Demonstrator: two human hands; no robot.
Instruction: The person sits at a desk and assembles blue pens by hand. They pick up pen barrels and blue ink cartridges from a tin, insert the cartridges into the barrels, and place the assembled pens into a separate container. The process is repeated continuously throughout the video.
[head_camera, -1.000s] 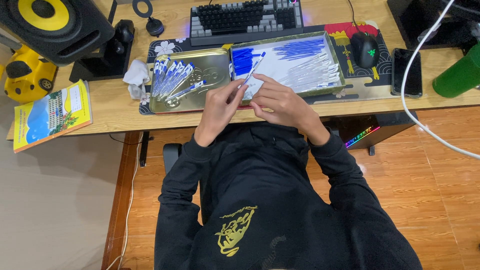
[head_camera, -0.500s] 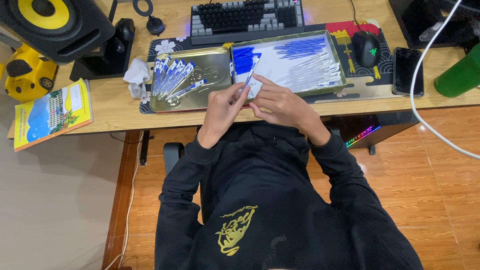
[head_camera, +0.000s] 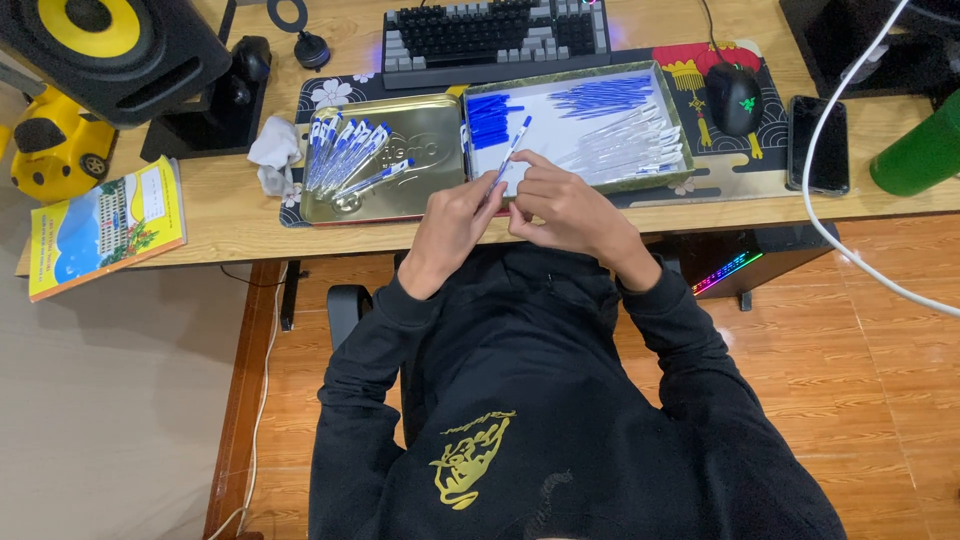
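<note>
Both hands' fingers (head_camera: 487, 196) pinched tight around one blue-capped pen (head_camera: 510, 152).

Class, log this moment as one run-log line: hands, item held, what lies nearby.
left hand: on pen | right hand: on pen | pen: capped blue, tilted | gold tray: finished pens | parts box: caps, barrels

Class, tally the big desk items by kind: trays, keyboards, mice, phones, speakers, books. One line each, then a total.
Trays: 2, gold tray and white-lined tray
Keyboards: 1, keyboard
Mice: 1, mouse
Phones: 1, phone
Speakers: 1, speaker
Books: 1, book
Total: 7
</note>
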